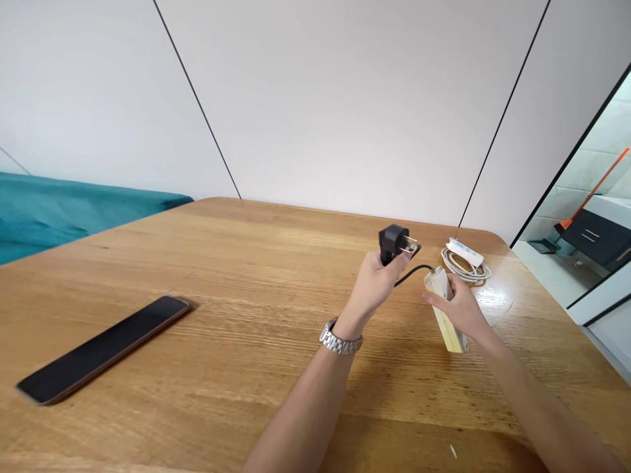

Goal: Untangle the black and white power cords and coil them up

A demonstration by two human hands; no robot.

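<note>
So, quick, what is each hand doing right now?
Left hand: closed around a black plastic plug with brass prongs.
Right hand: gripping a pale yellow rectangular block.

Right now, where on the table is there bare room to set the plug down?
Bare wood lies between the phone and the left hand holding the plug, and along the table's far edge. Crowded at far right: right hand, power strip, coiled white cable.

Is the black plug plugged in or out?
Out: the left hand holds the black plug aloft, prongs bare, clear of the power strip.
</note>
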